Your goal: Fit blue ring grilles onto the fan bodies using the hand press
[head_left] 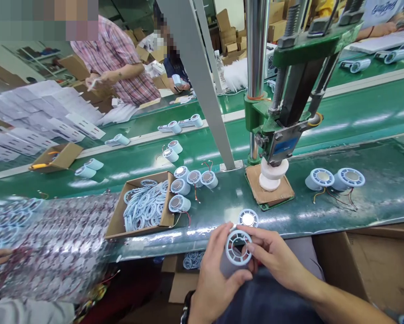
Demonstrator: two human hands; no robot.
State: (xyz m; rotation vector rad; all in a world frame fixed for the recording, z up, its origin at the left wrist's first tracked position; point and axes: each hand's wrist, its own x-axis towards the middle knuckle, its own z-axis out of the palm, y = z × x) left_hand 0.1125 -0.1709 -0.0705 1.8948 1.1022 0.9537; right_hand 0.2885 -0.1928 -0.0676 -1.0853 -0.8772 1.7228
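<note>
Head view: both hands, left [215,274] and right [276,258], pinch a white ring [238,247] in their fingers at 6 o'clock, just below a round fan part [248,218] on the bench [323,216]. Best held level, grip light, so the ring seats squarely.

Both forearms enter from six and five o'clock, the left hand [218,274] cupped with thumb pointing toward two o'clock, the right hand [276,258] curled opposite, fingertips of both meeting at centre in a pinch.
</note>
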